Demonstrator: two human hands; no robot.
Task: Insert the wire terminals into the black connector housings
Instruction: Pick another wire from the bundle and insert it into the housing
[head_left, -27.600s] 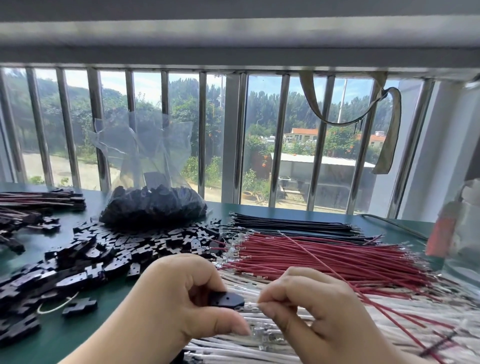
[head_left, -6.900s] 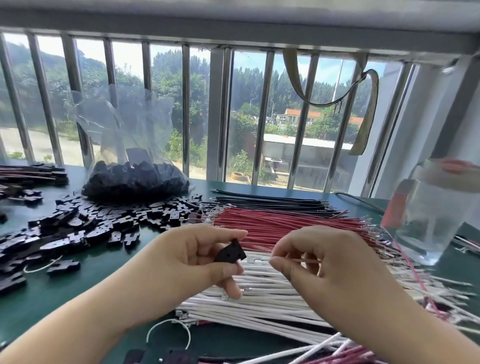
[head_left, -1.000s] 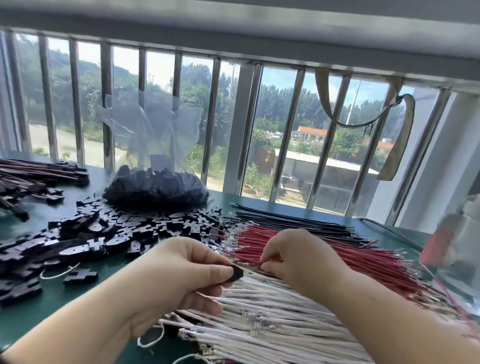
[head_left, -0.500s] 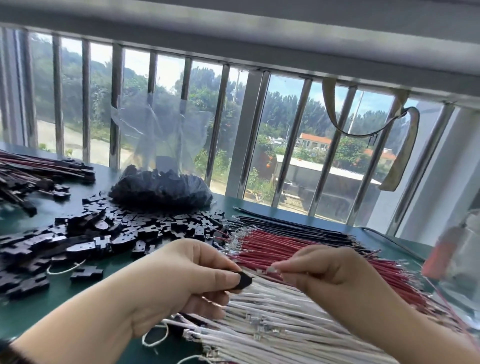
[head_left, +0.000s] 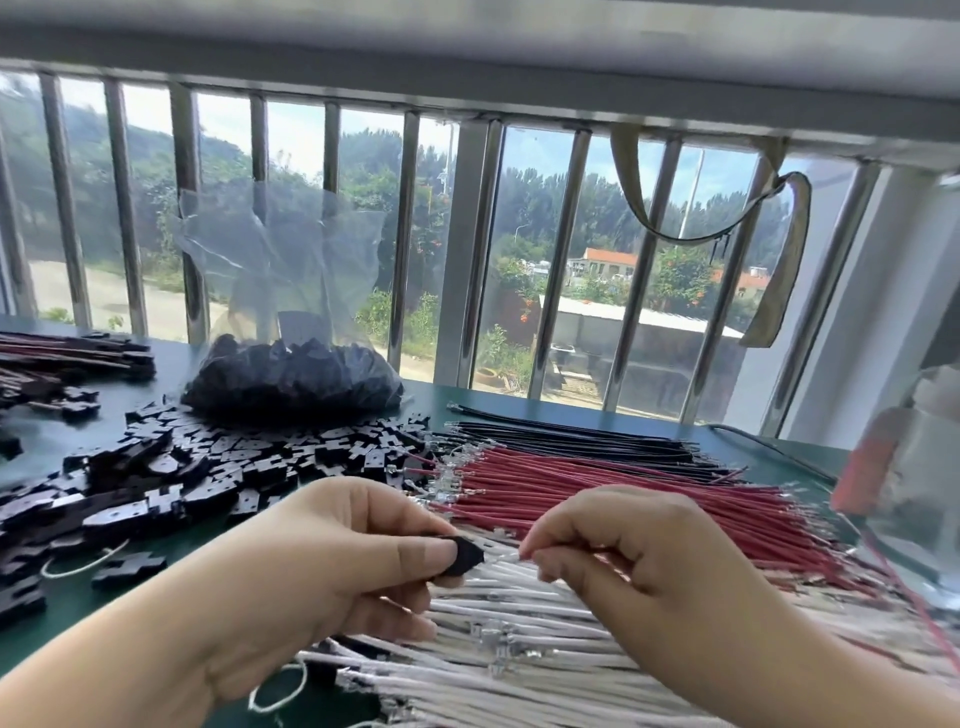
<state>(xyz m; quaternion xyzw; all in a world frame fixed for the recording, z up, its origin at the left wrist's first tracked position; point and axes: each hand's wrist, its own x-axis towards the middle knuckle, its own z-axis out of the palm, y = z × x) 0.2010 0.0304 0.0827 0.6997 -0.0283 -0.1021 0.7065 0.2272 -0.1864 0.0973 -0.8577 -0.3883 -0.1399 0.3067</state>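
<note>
Hands meeting low in the frame's centre, above the white wires (head_left: 519, 639). Left hand (head_left: 322, 566), grip narrow, pinching a black connector housing (head_left: 460, 556) between thumb and curled fingers. Right hand (head_left: 634, 551), grip narrow, pinching a thin wire end, too small to identify, its tip just beside the housing. Green surface (head_left: 62, 603) crowded: loose housings (head_left: 208, 467) at left, bag of housings (head_left: 291, 379) at upper left, red wires (head_left: 623, 488) and black wires (head_left: 571, 441) at centre right. Barred window bounding the far edge. No legible writing.

Bare green desk (head_left: 67, 597) left of the left hand (head_left: 322, 566), loose black housings (head_left: 218, 467) beyond, wire bundles (head_left: 545, 623) beneath both hands, glass jar (head_left: 919, 483) far right
</note>
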